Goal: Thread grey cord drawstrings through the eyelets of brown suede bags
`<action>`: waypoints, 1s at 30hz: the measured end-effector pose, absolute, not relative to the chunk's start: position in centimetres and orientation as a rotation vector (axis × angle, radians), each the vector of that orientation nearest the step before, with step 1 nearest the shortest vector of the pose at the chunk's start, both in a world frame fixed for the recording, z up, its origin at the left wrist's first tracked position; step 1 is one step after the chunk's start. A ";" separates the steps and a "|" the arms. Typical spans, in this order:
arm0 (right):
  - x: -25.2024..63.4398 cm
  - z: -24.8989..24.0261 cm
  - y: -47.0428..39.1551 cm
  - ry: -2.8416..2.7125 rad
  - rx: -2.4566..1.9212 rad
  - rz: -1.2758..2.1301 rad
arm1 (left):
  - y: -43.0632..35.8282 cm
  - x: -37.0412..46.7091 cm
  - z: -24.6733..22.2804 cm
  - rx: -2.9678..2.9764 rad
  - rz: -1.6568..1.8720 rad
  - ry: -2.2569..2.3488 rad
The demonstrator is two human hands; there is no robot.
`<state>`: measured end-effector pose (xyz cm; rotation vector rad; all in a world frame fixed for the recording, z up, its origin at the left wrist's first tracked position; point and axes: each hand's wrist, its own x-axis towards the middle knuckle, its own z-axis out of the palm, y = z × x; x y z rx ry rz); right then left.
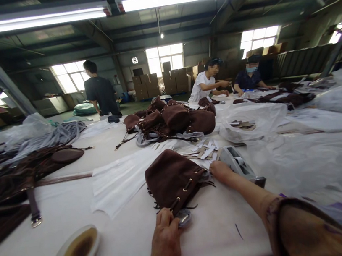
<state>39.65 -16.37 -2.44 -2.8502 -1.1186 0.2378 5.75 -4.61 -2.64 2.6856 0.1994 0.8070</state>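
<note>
A dark brown bag [173, 178] with gold eyelets and a drawcord lies on the white table in front of me. My left hand [165, 234] has its fingers closed at the bag's near edge, beside a small clear-wrapped piece [184, 218]. My right hand [221, 171] reaches to the right of the bag, next to a grey tape dispenser [238, 163]; its fingertips are partly hidden, and what they hold, if anything, is too small to tell. Paper strips [204, 151] lie just beyond that hand.
Brown bags [172, 119] are heaped at the table's middle. A white dish [76, 253] of brownish stuff stands near left. Brown pieces and straps [24, 169] cover the far left, plastic sheets [316, 167] the right. Three people are beyond.
</note>
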 end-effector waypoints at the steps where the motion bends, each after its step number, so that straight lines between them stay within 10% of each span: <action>1: 39.9 -2.3 -16.3 -1.099 -2.845 0.249 | -4.6 5.7 -2.7 2.690 0.814 0.194; 30: 40.3 -1.8 -16.3 -0.967 -2.766 0.303 | -4.3 5.7 -2.6 2.724 0.777 0.202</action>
